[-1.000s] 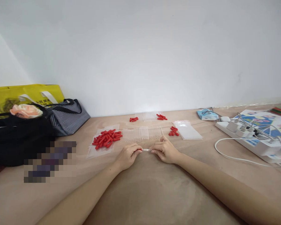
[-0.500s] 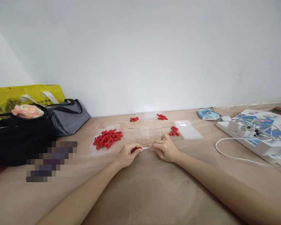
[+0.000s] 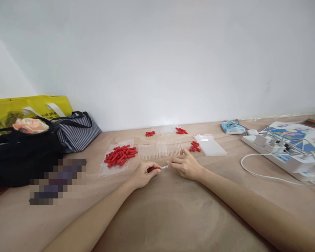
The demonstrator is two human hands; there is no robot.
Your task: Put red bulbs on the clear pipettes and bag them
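My left hand point(image 3: 144, 174) pinches a small red piece point(image 3: 153, 169) between thumb and fingers. From it a thin clear stick point(image 3: 165, 167) reaches right to my right hand point(image 3: 186, 166), whose fingertips close on its other end. Behind my hands lie rows of clear sticks point(image 3: 159, 149) side by side. A large pile of red pieces point(image 3: 120, 155) rests on clear plastic bags point(image 3: 107, 172) to the left. Smaller red groups lie right of the rows point(image 3: 195, 146) and farther back point(image 3: 181, 131).
White plastic bags point(image 3: 214, 145) lie right of the sticks. A power strip point(image 3: 286, 161) with plugs and a looping cable is at the right, near a blue packet point(image 3: 232, 127). Black point(image 3: 23, 157) and striped bags point(image 3: 78, 133) stand left.
Both hands stay close together on the red piece and clear stick. The stick is slightly more tilted, and my right hand's fingers have shifted a little.
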